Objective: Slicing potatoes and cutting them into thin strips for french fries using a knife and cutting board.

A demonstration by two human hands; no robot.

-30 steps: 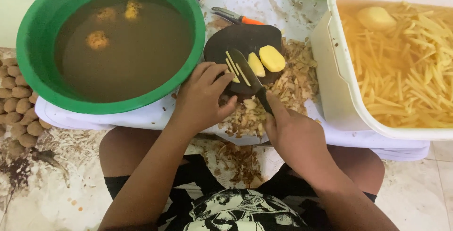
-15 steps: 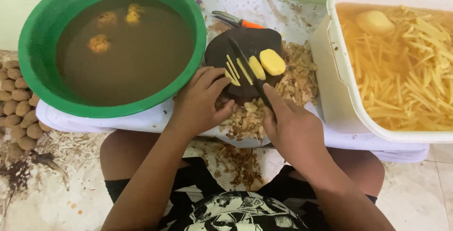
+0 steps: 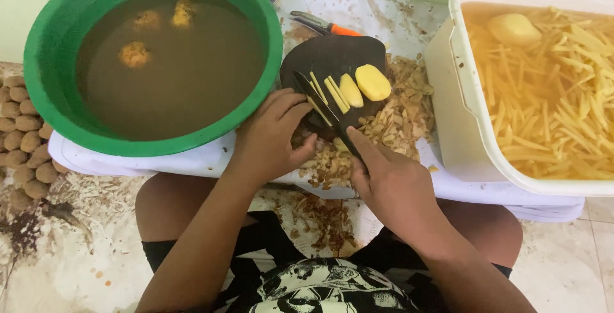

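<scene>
Green basin [image 3: 51, 44] of murky water, unpeeled potatoes afloat. Left hand [image 3: 272, 137] loosely curled, fingertips on the cut potato strips [image 3: 323, 92] on the dark cutting board [image 3: 339, 54]. Right hand [image 3: 384, 182] closed around the knife [image 3: 316, 99]; blade has swung left since a second ago, past the strips, so that slab is cut through. Potato half [image 3: 373, 81] uncut. White tub [image 3: 460, 63] of strips far right.

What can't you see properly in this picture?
Head view only:
- Knife handle: hidden inside the right hand.
- Green basin: murky water hides its bottom; top edge cuts its rim.
- White tub: cut off by the right edge.
- Left hand fingertips: curled under, against the dark board.
</scene>
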